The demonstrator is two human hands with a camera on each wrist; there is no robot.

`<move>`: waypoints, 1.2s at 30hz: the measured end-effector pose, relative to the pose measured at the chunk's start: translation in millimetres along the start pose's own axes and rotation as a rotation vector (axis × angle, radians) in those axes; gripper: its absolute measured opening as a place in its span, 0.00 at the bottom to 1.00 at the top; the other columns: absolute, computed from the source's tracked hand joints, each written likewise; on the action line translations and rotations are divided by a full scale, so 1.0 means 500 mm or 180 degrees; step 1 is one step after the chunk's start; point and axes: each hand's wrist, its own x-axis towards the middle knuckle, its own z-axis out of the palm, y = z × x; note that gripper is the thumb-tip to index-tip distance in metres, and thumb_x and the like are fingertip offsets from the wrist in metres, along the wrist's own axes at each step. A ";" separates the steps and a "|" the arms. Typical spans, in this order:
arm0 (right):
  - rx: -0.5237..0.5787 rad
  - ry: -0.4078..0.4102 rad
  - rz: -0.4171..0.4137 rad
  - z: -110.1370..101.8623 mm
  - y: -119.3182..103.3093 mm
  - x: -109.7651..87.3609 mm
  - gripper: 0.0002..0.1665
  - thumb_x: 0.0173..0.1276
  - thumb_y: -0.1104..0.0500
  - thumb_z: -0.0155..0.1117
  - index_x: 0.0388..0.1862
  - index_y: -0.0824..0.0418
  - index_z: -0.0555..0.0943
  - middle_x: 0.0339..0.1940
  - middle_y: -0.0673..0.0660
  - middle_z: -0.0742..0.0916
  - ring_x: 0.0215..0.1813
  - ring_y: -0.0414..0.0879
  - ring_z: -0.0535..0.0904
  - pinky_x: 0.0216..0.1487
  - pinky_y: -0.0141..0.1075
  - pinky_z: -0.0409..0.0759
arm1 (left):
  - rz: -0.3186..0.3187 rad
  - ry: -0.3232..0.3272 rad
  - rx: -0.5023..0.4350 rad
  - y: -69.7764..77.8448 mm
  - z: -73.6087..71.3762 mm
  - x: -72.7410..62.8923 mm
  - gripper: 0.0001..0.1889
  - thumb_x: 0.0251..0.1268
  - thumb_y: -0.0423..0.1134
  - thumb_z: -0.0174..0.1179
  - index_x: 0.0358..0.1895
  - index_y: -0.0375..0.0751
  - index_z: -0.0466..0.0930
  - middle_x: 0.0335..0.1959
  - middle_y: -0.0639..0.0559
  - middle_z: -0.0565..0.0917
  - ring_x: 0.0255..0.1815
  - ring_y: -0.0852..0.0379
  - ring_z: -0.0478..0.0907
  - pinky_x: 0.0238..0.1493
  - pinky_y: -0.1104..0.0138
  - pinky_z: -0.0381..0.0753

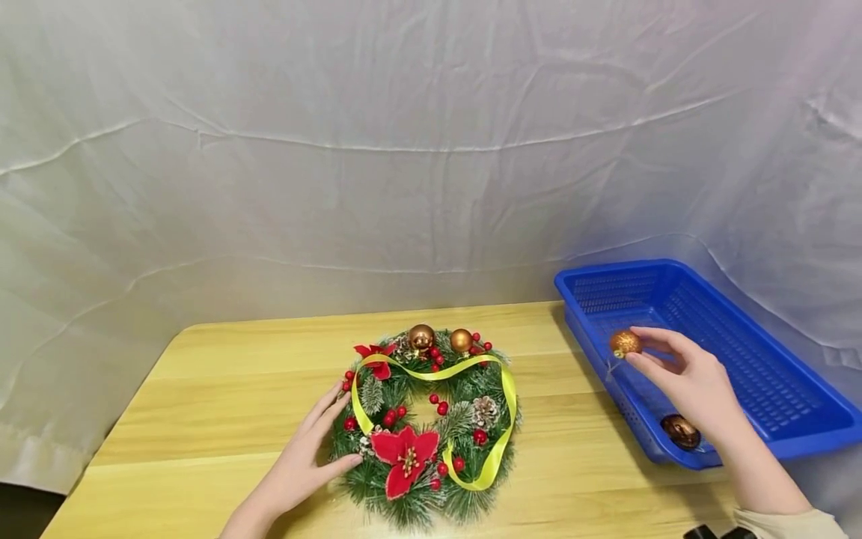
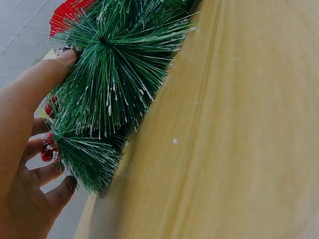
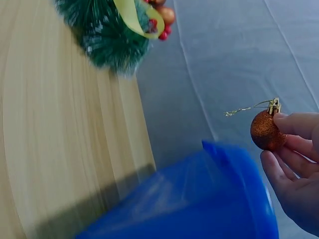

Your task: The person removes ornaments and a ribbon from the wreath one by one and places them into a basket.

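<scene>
In the head view, a green artificial wreath (image 1: 420,513) lies on the table, with a yellow ribbon (image 1: 509,389) draped loosely over it. It bears red poinsettias (image 1: 406,460), red berries, pinecones (image 1: 485,411) and two shiny baubles, one brown (image 1: 421,337) and one gold (image 1: 461,340), at its far side. My left hand (image 1: 303,449) rests at the wreath's left edge, fingers spread and thumb against the needles. Over the basket's left side, my right hand (image 1: 694,378) pinches a glittery copper bauble (image 3: 267,130) between thumb and fingertips. Its gold cap and thin hanging string (image 3: 241,109) point away from the hand.
A blue plastic basket (image 1: 774,382) with perforated walls stands at the table's right. Inside its near end lies a shiny dark brown bauble (image 1: 680,432). Grey-white fabric (image 1: 404,202) hangs behind the wooden table (image 1: 202,419). A black object (image 1: 720,533) shows at the bottom edge.
</scene>
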 end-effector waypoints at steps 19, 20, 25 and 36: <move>-0.0380 -0.0049 0.0290 -0.069 0.092 0.011 0.31 0.65 0.47 0.65 0.62 0.61 0.74 0.46 0.42 0.82 0.43 0.18 0.68 0.33 0.25 0.71 | 0.0059 0.0049 0.0061 -0.006 0.006 -0.013 0.46 0.55 0.53 0.67 0.75 0.49 0.53 0.77 0.53 0.46 0.71 0.36 0.51 0.56 0.30 0.58; -0.0398 -0.0055 0.0293 -0.069 0.096 0.011 0.31 0.65 0.47 0.65 0.62 0.61 0.74 0.47 0.46 0.83 0.43 0.18 0.67 0.33 0.25 0.70 | 0.0056 0.0052 0.0063 -0.006 0.006 -0.013 0.46 0.55 0.53 0.67 0.75 0.50 0.53 0.77 0.53 0.46 0.71 0.36 0.51 0.56 0.29 0.58; -0.0505 -0.0134 0.0304 -0.072 0.120 0.011 0.30 0.66 0.47 0.65 0.60 0.64 0.74 0.52 0.67 0.81 0.44 0.20 0.66 0.34 0.28 0.71 | 0.0043 0.0068 0.0066 -0.006 0.006 -0.010 0.46 0.55 0.53 0.68 0.75 0.54 0.53 0.77 0.52 0.47 0.72 0.37 0.51 0.56 0.29 0.58; -0.0471 -0.0521 0.0608 -0.086 0.162 0.011 0.31 0.68 0.49 0.62 0.60 0.70 0.73 0.52 0.77 0.79 0.46 0.46 0.80 0.40 0.49 0.79 | 0.0051 0.0039 0.0026 -0.002 0.003 0.000 0.46 0.55 0.52 0.68 0.75 0.54 0.53 0.77 0.48 0.49 0.72 0.38 0.51 0.56 0.30 0.59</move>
